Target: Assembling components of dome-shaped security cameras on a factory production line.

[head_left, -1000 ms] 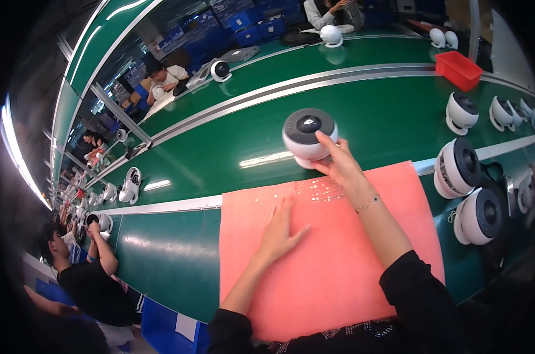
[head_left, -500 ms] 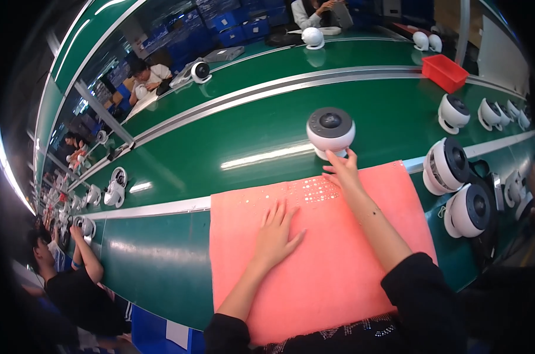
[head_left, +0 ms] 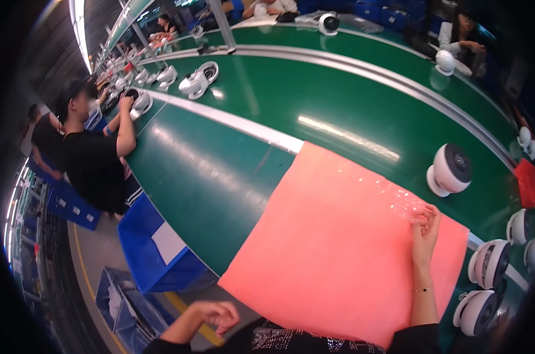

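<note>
Nothing shows in my left hand (head_left: 215, 315), which hangs with curled fingers off the near edge of the bench, beside my body. My right hand (head_left: 426, 227) is over the far right part of a pink cloth (head_left: 338, 242), its fingers bent in and nothing visible in them. Shiny dots run along the far side of this cloth. Just beyond my right hand, apart from it, a round white device with a dark grey face (head_left: 450, 169) stands on a white foot on the green belt (head_left: 350, 106).
More round white devices (head_left: 489, 264) stand at the right. A red bin (head_left: 525, 183) is farther back. A blue crate (head_left: 155, 242) and a bin with plastic lining (head_left: 129, 307) stand below the bench at left. A co-worker in black (head_left: 96, 153) works at the left.
The view has swung left. My right hand has let go of the round white device and come back to the cloth. My left hand has left the cloth toward my body.
</note>
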A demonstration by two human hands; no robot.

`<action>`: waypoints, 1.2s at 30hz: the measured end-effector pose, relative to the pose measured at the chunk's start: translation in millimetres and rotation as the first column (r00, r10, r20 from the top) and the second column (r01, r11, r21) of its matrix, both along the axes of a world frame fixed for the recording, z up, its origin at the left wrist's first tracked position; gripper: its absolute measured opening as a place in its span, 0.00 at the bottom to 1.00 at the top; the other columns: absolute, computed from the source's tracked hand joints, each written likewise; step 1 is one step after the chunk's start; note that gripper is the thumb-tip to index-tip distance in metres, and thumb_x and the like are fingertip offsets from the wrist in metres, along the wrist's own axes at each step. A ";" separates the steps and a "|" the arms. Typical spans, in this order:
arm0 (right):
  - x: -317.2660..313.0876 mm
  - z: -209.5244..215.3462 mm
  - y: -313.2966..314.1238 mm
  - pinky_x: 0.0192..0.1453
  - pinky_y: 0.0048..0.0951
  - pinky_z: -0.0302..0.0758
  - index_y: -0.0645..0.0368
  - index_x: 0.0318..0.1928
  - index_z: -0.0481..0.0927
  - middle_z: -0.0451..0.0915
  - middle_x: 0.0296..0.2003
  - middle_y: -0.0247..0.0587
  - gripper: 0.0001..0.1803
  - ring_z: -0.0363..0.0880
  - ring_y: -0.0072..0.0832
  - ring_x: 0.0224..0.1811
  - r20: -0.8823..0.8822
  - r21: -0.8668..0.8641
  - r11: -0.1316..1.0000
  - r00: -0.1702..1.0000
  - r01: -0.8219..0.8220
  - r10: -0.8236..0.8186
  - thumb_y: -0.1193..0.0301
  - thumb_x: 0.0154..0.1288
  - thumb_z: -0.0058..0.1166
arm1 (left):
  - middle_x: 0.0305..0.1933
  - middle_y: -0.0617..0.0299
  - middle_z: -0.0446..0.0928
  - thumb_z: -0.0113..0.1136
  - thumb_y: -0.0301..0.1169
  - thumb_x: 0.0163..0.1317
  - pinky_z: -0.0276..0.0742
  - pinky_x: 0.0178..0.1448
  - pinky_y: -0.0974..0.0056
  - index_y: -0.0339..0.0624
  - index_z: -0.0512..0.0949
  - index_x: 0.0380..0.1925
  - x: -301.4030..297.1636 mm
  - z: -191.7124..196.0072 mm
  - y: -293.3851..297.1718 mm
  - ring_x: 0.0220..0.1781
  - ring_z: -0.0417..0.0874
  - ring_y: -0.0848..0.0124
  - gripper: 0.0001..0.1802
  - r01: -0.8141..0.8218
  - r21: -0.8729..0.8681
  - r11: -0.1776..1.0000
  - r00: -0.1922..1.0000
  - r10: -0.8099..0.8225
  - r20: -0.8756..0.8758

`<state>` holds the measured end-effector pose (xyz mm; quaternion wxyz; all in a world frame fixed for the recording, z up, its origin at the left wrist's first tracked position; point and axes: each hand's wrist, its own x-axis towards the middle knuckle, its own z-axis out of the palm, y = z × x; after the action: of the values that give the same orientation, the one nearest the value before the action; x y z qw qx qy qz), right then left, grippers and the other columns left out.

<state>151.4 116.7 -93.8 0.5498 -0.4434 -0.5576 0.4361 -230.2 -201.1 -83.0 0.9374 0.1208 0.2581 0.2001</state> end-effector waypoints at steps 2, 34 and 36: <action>-5.8 6.6 -1.4 0.40 0.14 0.65 0.61 0.54 0.63 0.72 0.39 0.35 0.21 0.68 0.14 0.36 0.061 0.029 0.999 0.998 -0.035 0.033 0.83 0.60 0.44 | 0.23 0.53 0.77 0.48 0.38 0.59 0.79 0.35 0.62 0.34 0.74 0.24 32.5 -98.1 -162.4 0.26 0.81 0.61 0.16 -0.549 -0.558 0.622 0.800 0.584 -0.136; -1.6 15.0 0.7 0.44 0.16 0.67 0.61 0.48 0.68 0.72 0.37 0.34 0.14 0.68 0.16 0.36 0.241 0.018 1.000 0.970 -0.021 0.016 0.81 0.60 0.46 | 0.26 0.56 0.79 0.54 0.40 0.58 0.75 0.36 0.61 0.34 0.77 0.28 39.1 -132.7 -211.0 0.28 0.80 0.62 0.17 -0.361 -0.103 0.927 0.832 0.270 -0.484; -1.2 14.6 1.1 0.43 0.16 0.68 0.62 0.48 0.68 0.73 0.37 0.34 0.14 0.69 0.17 0.36 0.249 0.026 0.999 0.968 -0.031 0.023 0.82 0.60 0.45 | 0.26 0.56 0.79 0.54 0.40 0.58 0.75 0.36 0.61 0.34 0.77 0.28 37.7 -131.8 -202.6 0.28 0.80 0.63 0.17 -0.308 -0.072 0.949 0.842 0.236 -0.485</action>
<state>150.2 117.8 -79.2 0.4761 -0.4788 -0.6345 0.3763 -192.6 -403.7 -214.8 0.8147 0.0586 0.5063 0.2764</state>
